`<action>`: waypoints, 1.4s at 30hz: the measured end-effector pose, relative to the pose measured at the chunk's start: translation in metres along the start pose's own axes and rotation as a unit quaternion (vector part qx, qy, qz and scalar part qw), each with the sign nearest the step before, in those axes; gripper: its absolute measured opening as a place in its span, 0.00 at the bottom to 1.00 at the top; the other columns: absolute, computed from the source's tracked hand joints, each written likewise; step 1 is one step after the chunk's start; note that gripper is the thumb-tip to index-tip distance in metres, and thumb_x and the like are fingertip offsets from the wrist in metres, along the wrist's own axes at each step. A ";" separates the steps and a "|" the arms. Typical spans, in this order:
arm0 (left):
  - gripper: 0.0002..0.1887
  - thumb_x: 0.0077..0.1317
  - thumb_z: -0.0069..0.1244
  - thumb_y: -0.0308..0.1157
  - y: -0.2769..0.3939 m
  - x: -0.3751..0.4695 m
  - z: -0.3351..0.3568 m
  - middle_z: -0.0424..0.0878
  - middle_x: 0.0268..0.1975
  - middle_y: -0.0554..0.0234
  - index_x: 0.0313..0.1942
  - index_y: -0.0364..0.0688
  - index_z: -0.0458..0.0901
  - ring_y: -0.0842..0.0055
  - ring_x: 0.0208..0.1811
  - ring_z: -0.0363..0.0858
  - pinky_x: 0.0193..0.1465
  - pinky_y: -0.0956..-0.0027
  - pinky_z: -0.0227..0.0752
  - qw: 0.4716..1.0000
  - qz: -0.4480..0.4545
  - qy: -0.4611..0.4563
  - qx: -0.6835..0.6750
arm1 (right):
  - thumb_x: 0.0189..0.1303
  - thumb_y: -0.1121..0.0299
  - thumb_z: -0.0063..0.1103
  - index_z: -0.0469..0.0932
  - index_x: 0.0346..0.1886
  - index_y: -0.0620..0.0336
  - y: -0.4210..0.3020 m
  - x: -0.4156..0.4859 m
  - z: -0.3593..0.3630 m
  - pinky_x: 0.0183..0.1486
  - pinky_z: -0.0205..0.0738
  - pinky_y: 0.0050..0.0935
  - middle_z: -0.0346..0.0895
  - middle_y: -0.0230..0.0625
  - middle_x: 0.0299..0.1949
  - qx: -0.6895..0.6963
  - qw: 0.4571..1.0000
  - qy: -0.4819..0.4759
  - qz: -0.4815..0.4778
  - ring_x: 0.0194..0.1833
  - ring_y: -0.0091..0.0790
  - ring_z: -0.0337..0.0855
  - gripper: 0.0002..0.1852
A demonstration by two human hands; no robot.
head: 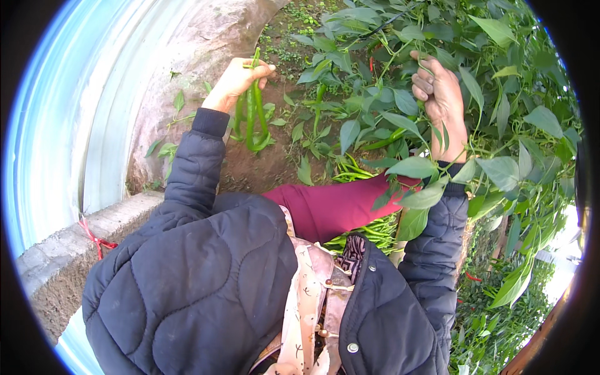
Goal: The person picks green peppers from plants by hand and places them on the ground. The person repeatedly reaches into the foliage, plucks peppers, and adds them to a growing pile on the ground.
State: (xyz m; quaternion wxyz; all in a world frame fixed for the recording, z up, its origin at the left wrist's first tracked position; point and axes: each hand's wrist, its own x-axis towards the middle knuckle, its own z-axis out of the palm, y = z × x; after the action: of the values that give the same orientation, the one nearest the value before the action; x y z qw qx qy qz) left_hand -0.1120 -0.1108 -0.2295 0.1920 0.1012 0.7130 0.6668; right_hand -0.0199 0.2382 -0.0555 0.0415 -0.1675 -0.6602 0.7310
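My left hand grips several long green chili peppers near their stalks. They hang below its fingers over bare soil. My right hand is raised among the pepper plant leaves, its fingers curled around a thin green stem. Leaves partly cover that wrist and sleeve. Between the hands, a green pepper hangs from the plant. Another green pepper shows lower in the foliage, below my right hand.
Loose green peppers lie in a heap beside my maroon-clad leg, with more peppers beyond it. Plastic sheeting and a concrete ledge with a red tie border the left. Dense plants crowd the right.
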 end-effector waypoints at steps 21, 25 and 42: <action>0.14 0.71 0.56 0.41 0.045 -0.038 0.042 0.80 0.23 0.72 0.40 0.39 0.90 0.84 0.31 0.78 0.45 0.72 0.68 0.995 0.045 -0.087 0.036 | 0.80 0.58 0.43 0.73 0.59 0.80 -0.015 -0.093 -0.014 0.49 0.78 0.32 0.79 0.57 0.56 0.179 0.972 -0.127 -0.087 0.47 0.39 0.83 0.27; 0.17 0.72 0.53 0.44 0.088 -0.060 0.033 0.78 0.22 0.73 0.39 0.37 0.88 0.85 0.26 0.75 0.33 0.75 0.66 0.992 0.053 -0.114 -0.017 | 0.81 0.48 0.37 0.77 0.54 0.69 -0.001 -0.148 0.022 0.38 0.82 0.31 0.84 0.42 0.40 0.101 0.959 -0.248 -0.089 0.29 0.31 0.82 0.30; 0.18 0.74 0.52 0.49 0.153 -0.116 0.200 0.84 0.33 0.65 0.41 0.42 0.81 0.81 0.24 0.76 0.21 0.76 0.62 0.931 -0.115 -0.157 -0.309 | 0.57 0.64 0.74 0.82 0.48 0.62 0.041 -0.273 -0.008 0.29 0.71 0.32 0.76 0.39 0.23 -0.394 0.905 0.074 -0.145 0.23 0.32 0.76 0.18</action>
State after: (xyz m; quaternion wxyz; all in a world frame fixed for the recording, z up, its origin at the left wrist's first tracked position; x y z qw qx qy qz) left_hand 0.0571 0.0388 -0.0690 0.3988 0.0576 0.4394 0.8028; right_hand 0.2453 0.1636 -0.0439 0.1262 -0.1257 -0.9065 0.3829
